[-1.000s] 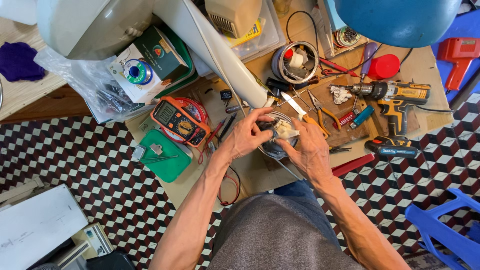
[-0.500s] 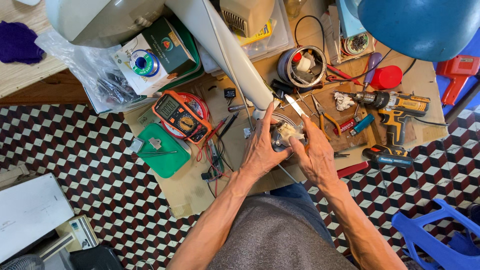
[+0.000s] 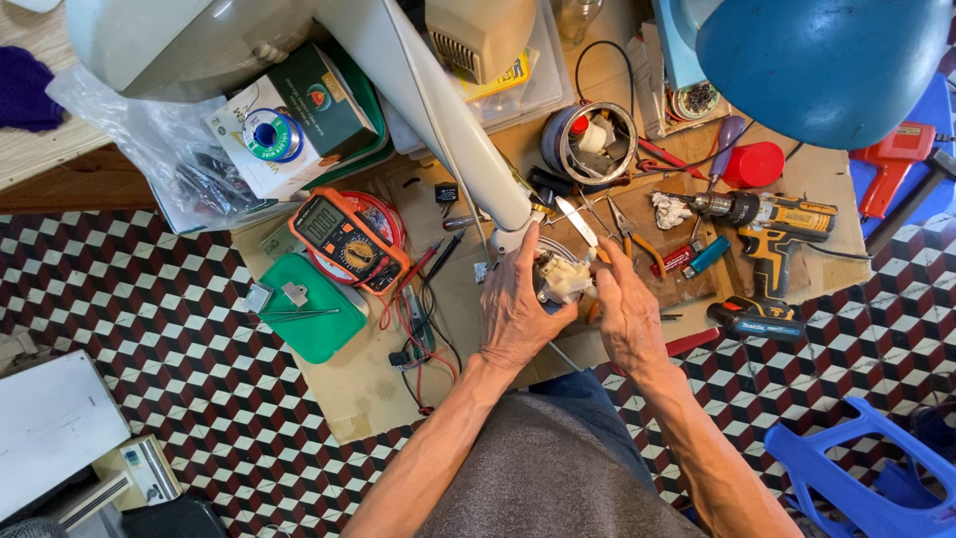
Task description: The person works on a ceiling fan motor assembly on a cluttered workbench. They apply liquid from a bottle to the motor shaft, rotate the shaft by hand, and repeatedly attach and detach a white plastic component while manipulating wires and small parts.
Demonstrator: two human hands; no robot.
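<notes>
On the cluttered cardboard-covered workbench [image 3: 378,399], a small off-white plastic part [image 3: 565,279] is gripped between the half-curled left hand [image 3: 518,309] and the right hand [image 3: 625,314], whose fingers are closed around it, its lower side being hidden by both.

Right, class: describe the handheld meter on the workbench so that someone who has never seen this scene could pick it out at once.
Start at the cardboard-covered workbench and look to the side of the person's left hand. There, between a green tray and a boxed spool of wire, lies the multimeter, tilted on a red reel. Its orange casing, grey screen and round dial set it apart.
</notes>
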